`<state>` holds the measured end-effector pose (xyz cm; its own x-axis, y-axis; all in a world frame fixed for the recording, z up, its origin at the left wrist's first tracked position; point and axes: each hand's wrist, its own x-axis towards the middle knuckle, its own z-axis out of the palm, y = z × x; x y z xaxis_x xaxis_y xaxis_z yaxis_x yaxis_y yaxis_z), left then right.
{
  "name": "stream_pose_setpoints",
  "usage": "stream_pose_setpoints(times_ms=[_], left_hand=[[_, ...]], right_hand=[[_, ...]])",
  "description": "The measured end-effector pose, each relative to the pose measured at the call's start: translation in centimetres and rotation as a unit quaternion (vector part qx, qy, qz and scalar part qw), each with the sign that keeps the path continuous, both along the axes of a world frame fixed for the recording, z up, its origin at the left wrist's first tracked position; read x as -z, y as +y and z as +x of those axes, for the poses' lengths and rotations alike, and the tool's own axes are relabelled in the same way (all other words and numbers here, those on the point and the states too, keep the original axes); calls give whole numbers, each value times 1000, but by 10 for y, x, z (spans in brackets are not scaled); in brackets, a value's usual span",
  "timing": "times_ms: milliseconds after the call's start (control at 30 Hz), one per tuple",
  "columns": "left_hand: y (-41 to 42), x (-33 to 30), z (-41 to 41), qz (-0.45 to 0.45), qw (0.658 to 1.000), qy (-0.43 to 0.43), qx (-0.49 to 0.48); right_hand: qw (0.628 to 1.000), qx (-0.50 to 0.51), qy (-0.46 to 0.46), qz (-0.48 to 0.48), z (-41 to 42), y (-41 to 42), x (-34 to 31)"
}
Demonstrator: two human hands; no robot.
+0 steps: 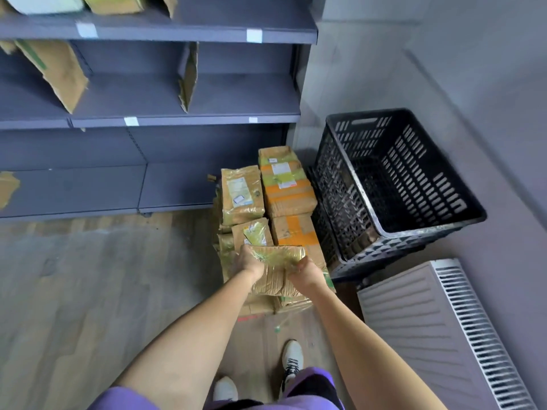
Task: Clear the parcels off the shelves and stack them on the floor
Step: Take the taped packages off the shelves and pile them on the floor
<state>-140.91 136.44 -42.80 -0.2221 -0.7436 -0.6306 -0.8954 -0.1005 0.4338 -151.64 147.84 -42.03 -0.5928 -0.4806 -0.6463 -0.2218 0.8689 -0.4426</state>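
Floor at centre frame: my hands, left and right, gripped a soft, crinkly parcel by its ends; it looked light.

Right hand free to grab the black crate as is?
Probably not yet. The right hand and the left hand both grip a taped parcel over the floor stack. The black crate sits open just right of the stack, nothing blocking it.

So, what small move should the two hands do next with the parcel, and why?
Probably lower it onto the near end of the floor stack and let go: the left hand and right hand grip the parcel right above it.
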Motion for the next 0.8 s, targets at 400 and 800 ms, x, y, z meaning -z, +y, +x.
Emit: stream_pose_setpoints(times_ms=[400,800], left_hand=[[-63,35,-49,-24,998,-23,-48],[-116,76,-67,-11,982,-61,-179]], right_hand=[[996,-83,-17,2,-71,-86,32],[981,-183,-66,22,-107,-166,90]])
